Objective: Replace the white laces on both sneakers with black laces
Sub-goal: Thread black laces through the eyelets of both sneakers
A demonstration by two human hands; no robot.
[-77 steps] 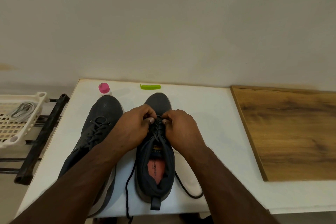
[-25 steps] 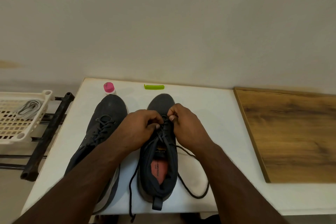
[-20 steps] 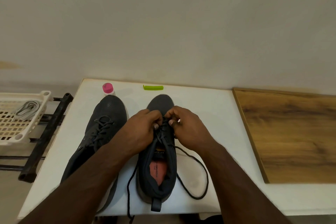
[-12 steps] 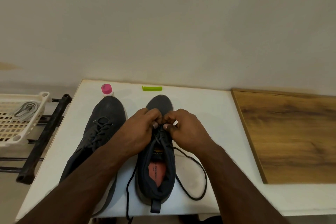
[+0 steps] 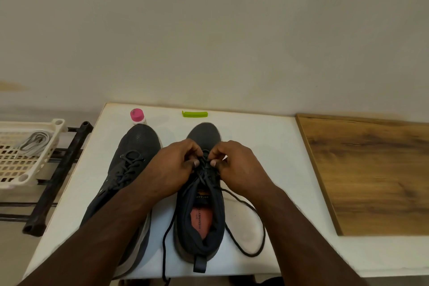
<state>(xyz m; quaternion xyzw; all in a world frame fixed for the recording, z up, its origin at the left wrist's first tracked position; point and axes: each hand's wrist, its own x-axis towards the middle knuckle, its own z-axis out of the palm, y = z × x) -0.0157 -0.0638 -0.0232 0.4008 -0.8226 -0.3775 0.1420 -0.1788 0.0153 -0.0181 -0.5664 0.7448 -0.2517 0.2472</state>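
Nearest, the heel loop of the right sneaker (image 5: pixel 200 204) hangs at the desk (image 5: pixel 267 146) front edge, and the black lace (image 5: pixel 246 223) trails loose on both sides of that sneaker, one end dropping over the edge, the other lying in a wide loop on the white top. Just beyond the sneaker's opening, the left hand (image 5: pixel 173 169) and the right hand (image 5: pixel 236 167) meet over the upper eyelets, fingers curled in and pinching the lace between thumb and fingertips. My guess is that a crossing is being threaded or tightened here. Beside this sneaker, under the left forearm, the left sneaker (image 5: pixel 130 169) already wears dark laces. Past the toes stand a pink-capped bottle (image 5: pixel 137 116) and a green clip (image 5: pixel 194 114). Well off to the left of the sneakers, the white laces (image 5: pixel 34 143) lie in a cream basket (image 5: pixel 23 176).

The dangling end could snag on the desk edge, or uneven pulling could leave one tail short. The red insole carries print, too small to read.
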